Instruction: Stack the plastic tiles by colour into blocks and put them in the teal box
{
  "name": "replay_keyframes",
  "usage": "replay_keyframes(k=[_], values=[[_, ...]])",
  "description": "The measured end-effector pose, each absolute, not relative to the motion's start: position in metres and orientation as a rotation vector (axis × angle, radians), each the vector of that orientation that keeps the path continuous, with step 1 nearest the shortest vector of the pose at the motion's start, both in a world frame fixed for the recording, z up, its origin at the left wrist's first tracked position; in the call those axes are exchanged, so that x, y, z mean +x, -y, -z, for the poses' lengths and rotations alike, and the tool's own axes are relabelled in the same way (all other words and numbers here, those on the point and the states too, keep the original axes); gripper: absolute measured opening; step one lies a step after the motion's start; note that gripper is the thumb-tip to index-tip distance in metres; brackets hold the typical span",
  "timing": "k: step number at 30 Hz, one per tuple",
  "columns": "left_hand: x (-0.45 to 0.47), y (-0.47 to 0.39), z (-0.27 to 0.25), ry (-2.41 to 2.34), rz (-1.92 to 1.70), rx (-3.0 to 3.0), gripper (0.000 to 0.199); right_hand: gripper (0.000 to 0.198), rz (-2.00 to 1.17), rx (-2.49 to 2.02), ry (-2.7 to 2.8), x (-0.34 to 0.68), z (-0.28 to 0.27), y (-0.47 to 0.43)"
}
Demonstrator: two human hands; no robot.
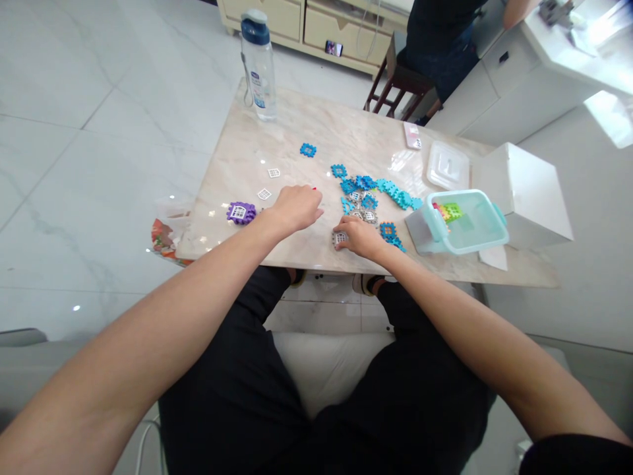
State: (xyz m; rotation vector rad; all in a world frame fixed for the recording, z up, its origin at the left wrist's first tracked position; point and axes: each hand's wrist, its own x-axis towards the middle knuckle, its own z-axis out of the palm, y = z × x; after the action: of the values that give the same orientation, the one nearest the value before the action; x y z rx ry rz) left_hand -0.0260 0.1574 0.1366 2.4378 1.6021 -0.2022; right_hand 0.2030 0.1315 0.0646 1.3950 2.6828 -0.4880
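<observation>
My right hand (362, 239) has its fingers and thumb closed on a grey interlocking block (339, 238) with a white window piece in it, at the table's near edge. My left hand (297, 206) hovers over the table to the left, fingers curled down. A tiny red spot shows at its fingertips, and whatever it may hold is hidden. Beyond my right hand lies a pile of blue blocks (366, 183) and grey blocks with white windows. A stack of purple blocks (241, 212) topped by a white window sits left of my left hand, near two loose white window pieces (264, 194).
A clear bottle (262, 82) stands at the table's far left corner. On the right are a teal-rimmed bin (465, 241) with a few colourful blocks, its lid (448, 165) and a white box (531, 191). Another person (442, 39) is beside a stool beyond the table.
</observation>
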Motion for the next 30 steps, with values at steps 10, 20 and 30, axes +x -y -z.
replay_keyframes(k=[10,20,30], values=[[-0.027,-0.160,-0.132,-1.597,0.206,2.456,0.045,0.040,0.470,1.363,-2.657,0.206,-0.066,-0.135],[-0.026,-0.160,-0.132,-1.608,0.214,2.448,0.045,0.037,0.554,1.253,-2.802,0.212,-0.059,-0.131],[-0.027,-0.160,-0.130,-1.602,0.222,2.447,0.044,0.040,0.628,1.277,-2.805,0.231,-0.066,-0.134]])
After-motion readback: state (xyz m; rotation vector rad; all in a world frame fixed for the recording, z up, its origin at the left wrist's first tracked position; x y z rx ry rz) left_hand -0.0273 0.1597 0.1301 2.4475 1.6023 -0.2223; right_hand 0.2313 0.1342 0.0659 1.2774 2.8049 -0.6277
